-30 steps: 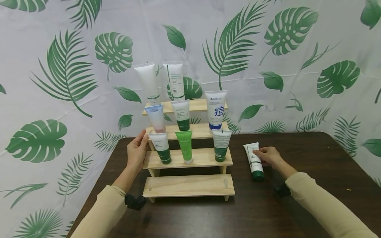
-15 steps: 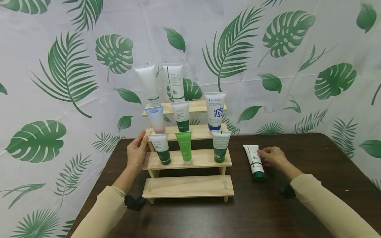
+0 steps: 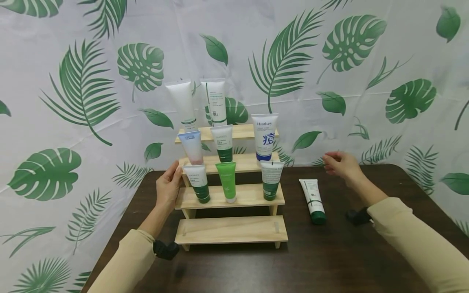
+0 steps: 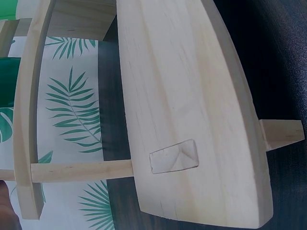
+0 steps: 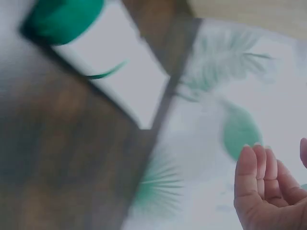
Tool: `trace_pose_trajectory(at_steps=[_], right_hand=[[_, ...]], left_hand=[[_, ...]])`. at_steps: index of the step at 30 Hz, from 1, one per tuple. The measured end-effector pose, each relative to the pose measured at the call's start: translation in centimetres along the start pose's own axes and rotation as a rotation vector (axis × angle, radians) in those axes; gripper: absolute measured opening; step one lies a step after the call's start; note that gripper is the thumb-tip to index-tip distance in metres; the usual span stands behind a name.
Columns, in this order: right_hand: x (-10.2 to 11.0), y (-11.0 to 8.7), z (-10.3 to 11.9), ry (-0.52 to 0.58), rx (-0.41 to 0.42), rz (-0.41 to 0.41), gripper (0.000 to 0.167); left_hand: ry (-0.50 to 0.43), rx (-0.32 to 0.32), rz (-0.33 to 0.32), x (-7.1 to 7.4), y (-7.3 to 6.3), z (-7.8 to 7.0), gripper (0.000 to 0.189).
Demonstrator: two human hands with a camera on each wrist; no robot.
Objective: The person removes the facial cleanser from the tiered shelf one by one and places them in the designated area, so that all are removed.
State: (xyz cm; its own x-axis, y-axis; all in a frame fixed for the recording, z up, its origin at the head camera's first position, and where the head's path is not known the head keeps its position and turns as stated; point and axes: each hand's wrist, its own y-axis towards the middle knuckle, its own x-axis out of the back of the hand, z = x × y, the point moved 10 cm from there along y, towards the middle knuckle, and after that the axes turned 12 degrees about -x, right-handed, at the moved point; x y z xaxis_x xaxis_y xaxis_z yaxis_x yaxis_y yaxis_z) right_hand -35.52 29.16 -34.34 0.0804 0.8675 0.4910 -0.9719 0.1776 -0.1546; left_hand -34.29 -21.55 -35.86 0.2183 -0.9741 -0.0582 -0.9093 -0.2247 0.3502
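Note:
My left hand point(image 3: 168, 189) rests against the left side of a tiered wooden stand point(image 3: 231, 228), its fingers fairly straight; in the left wrist view only a bit of it shows at the lower left edge. My right hand point(image 3: 342, 165), fingers loosely bent, is raised with nothing in it. Below and left of it, a white cosmetic tube with a green cap point(image 3: 313, 201) lies on the dark table, apart from the hand. The right wrist view shows this tube point(image 5: 120, 67) blurred, away from the fingers.
Several tubes stand on the upper tiers, among them a bright green tube point(image 3: 228, 182), a blue-capped white tube point(image 3: 264, 136) and a pink-and-blue tube point(image 3: 193, 147). A leaf-patterned cloth point(image 3: 234, 49) hangs behind the dark table point(image 3: 256, 268).
My right hand has let go of the white tube with the green cap and risen up and back from it. The tube shifted slightly beforehand and now lies still. My left hand has stayed put.

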Motion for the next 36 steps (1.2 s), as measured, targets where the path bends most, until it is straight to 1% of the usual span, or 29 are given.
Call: trace_pose_trajectory(at_steps=[10, 14, 17, 23, 27, 31, 36], right_hand=[[1.6, -2.4, 9.7, 0.102, 0.216, -0.070, 0.054], [2.0, -3.4, 13.6, 0.145, 0.268, -0.100, 0.049], [1.9, -4.1, 16.3, 0.173, 0.288, -0.112, 0.047], [0.3, -5.1, 20.8, 0.164, 0.283, -0.091, 0.047], [-1.3, -5.8, 23.4, 0.154, 0.300, -0.073, 0.042], [-2.8, -6.3, 25.5, 0.148, 0.322, -0.052, 0.039], [-4.5, -6.7, 27.4, 0.167, 0.327, -0.015, 0.038]], left_hand=[[-0.015, -0.015, -0.010, 0.1, 0.1, 0.0, 0.046], [-0.010, -0.018, -0.013, 0.1, 0.1, 0.0, 0.046], [-0.004, -0.021, -0.017, 0.1, 0.1, 0.0, 0.045], [0.002, -0.015, -0.017, 0.2, 0.0, 0.0, 0.045], [0.003, -0.006, -0.009, 0.2, 0.0, 0.1, 0.046], [-0.016, -0.003, -0.015, 0.2, 0.0, 0.2, 0.046], [-0.026, -0.008, -0.022, 0.2, 0.1, 0.2, 0.045]])
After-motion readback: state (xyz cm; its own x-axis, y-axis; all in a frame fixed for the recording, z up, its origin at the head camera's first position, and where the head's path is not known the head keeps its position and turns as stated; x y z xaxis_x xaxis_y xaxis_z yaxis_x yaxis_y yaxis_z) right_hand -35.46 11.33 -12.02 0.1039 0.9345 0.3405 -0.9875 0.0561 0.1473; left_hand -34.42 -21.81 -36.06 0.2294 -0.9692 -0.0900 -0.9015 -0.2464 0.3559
